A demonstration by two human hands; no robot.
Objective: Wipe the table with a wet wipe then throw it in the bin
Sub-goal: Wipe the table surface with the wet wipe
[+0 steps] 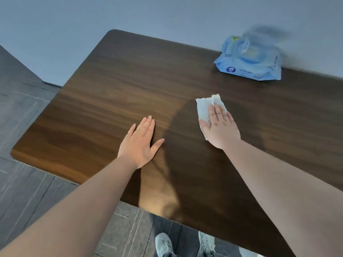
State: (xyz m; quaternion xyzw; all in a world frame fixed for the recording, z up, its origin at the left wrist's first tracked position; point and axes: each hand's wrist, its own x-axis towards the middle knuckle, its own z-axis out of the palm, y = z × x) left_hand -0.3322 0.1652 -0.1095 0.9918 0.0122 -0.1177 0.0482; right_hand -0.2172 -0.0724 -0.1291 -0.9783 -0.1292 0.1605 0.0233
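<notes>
A dark wooden table (115,86) fills most of the head view. A white wet wipe (204,108) lies spread on it right of centre. My right hand (221,127) lies flat on top of the wipe, fingers together, pressing it against the wood. My left hand (142,143) rests flat on the bare tabletop to the left, palm down, holding nothing. No bin is in view.
A light blue pack of wet wipes (248,58) with its lid flipped up sits at the table's far right, against the grey wall (74,34). Grey tiled floor (24,117) lies left of and below the table. My shoes (165,245) show at the near edge.
</notes>
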